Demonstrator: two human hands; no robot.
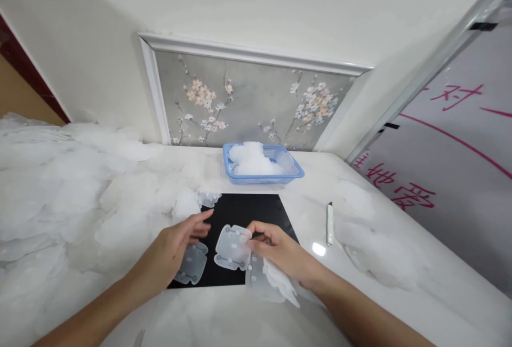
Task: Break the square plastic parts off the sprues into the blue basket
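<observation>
My right hand (274, 248) pinches the edge of a translucent, squarish plastic piece (232, 248) with notched sides and small round bumps. It is held over a black mat (248, 211). Under my right hand, more translucent pieces (264, 280) overlap the mat's front right corner; whether the hand also grips some of them I cannot tell. My left hand (186, 237) has its fingers stretched out above the mat's left side and holds nothing. Beside and partly below it lies another translucent piece (193, 263).
A blue basket (264, 179) with white plastic pieces stands at the back against the wall. A large heap of translucent pieces (72, 187) covers the table's left. To the right lies a white utility knife (330, 224). A whiteboard (460, 150) with red writing leans farther right.
</observation>
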